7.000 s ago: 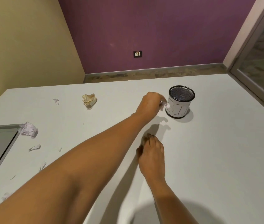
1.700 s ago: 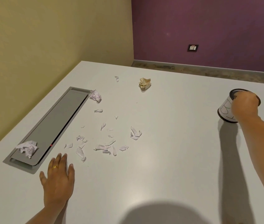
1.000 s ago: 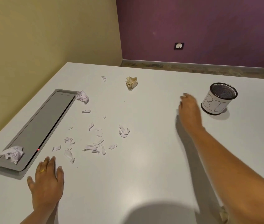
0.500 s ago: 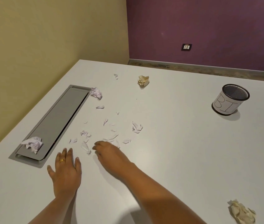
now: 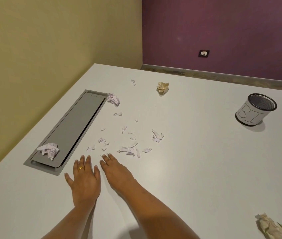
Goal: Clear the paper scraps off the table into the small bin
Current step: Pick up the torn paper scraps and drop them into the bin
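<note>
Several small white paper scraps lie scattered on the white table, just beyond my fingers. My left hand, with a gold ring, lies flat on the table with fingers spread. My right hand rests beside it, fingers straight, fingertips near the closest scraps. Neither hand holds anything. The small bin, a black mesh cup with a white label, stands upright far to the right. Crumpled white balls sit at the panel's far corner and on its near end.
A grey recessed panel runs along the table's left side. One beige crumpled ball lies at the back, another at the near right. A yellow wall stands left, a purple wall behind.
My right hand came back from the bin to the scrap pile and has now slid left, next to my left hand. The left hand stayed flat on the table.
</note>
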The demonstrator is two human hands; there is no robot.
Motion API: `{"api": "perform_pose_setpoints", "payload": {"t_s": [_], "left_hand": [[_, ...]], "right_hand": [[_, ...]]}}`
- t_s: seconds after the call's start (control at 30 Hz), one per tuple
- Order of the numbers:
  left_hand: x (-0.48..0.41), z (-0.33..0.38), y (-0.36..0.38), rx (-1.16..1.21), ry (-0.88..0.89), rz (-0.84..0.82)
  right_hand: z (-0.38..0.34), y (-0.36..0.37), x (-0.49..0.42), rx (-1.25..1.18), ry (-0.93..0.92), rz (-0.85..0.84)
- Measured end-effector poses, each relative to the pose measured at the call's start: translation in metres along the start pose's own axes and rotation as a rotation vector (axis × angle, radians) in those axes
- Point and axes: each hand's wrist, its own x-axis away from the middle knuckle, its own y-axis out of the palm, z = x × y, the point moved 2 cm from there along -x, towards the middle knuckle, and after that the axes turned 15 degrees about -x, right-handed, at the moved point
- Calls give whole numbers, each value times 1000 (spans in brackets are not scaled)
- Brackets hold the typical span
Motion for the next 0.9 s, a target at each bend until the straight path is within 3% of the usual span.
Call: {"api": "perform_pose_setpoints", "payload": {"t_s": [0.37,0.63,0.77,0.9], "left_hand": [[2,1,-5,6,18,-7],[4,0,-6,23,47,44],[15,22,-13,52,165,115],[26,75,-27,164,414,154]], "right_hand": [[3,8,19,178,-119,150],[13,-1,42,155,-3,193],[30,-17,63,147,93,234],[56,-38,89,91,170,328]]}}
